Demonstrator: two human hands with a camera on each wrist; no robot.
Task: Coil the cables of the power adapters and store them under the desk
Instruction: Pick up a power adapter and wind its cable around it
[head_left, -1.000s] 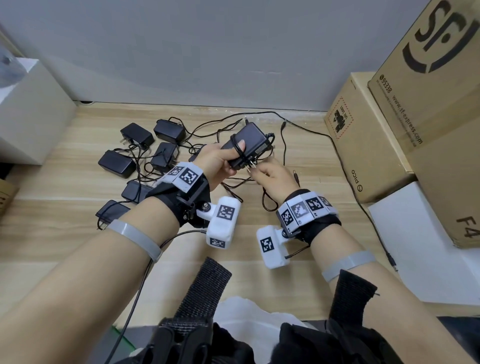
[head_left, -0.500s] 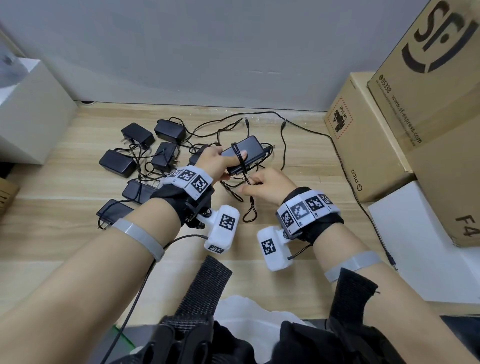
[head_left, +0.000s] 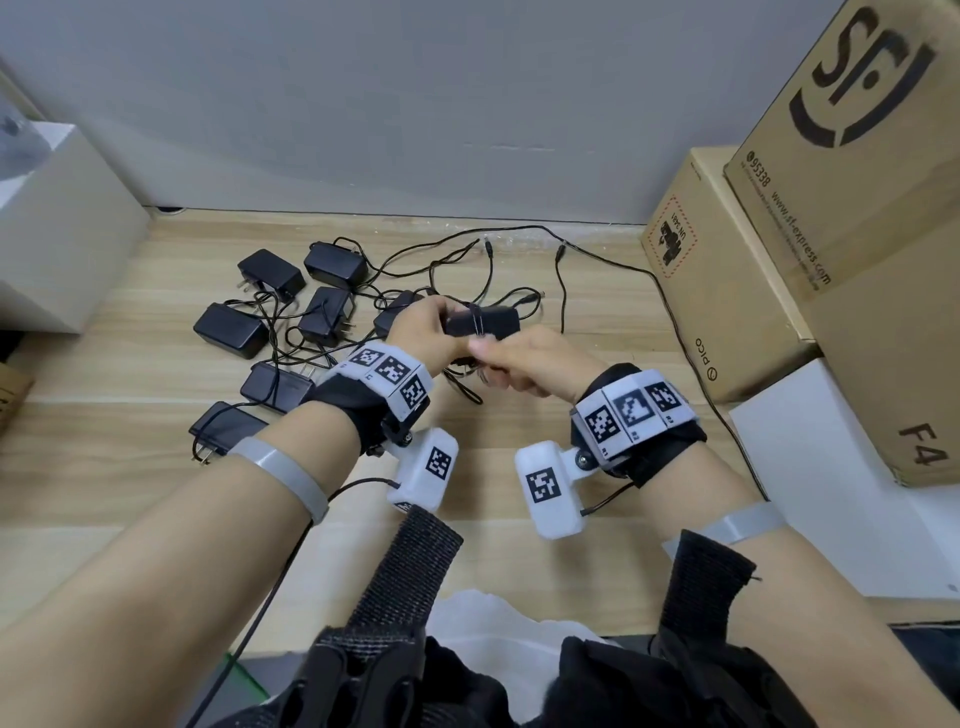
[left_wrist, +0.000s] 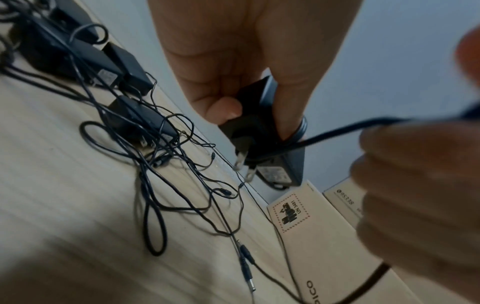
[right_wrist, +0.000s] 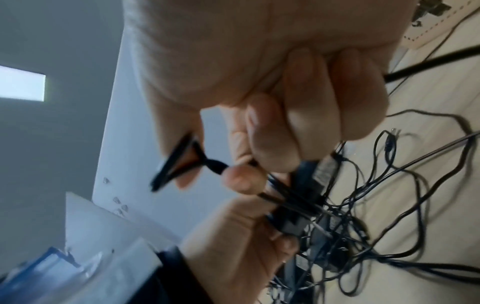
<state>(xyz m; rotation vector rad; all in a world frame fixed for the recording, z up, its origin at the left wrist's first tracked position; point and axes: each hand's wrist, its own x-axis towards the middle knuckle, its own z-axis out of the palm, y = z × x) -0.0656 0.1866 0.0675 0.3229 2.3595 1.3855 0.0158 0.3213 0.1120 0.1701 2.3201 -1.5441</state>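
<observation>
My left hand (head_left: 421, 325) grips a black power adapter (head_left: 485, 322) above the wooden floor, with its thin cable wound a few turns around the body. In the left wrist view the adapter (left_wrist: 255, 131) shows its two plug prongs pointing down. My right hand (head_left: 524, 361) sits just below the adapter and pinches the cable (right_wrist: 215, 164) between thumb and fingers, pulled taut toward the adapter (right_wrist: 306, 179). Several more black adapters (head_left: 228, 330) lie on the floor to the left amid tangled cables (head_left: 452, 260).
Cardboard boxes (head_left: 727, 270) stand stacked at the right, with a white board (head_left: 810, 467) in front of them. A white box (head_left: 57, 228) stands at the left by the grey wall. A long black cable (head_left: 691, 332) runs along the boxes.
The adapter has turned from tilted up to lying flat in my left hand. My right hand has carried the cable round it, and both hands have moved slightly.
</observation>
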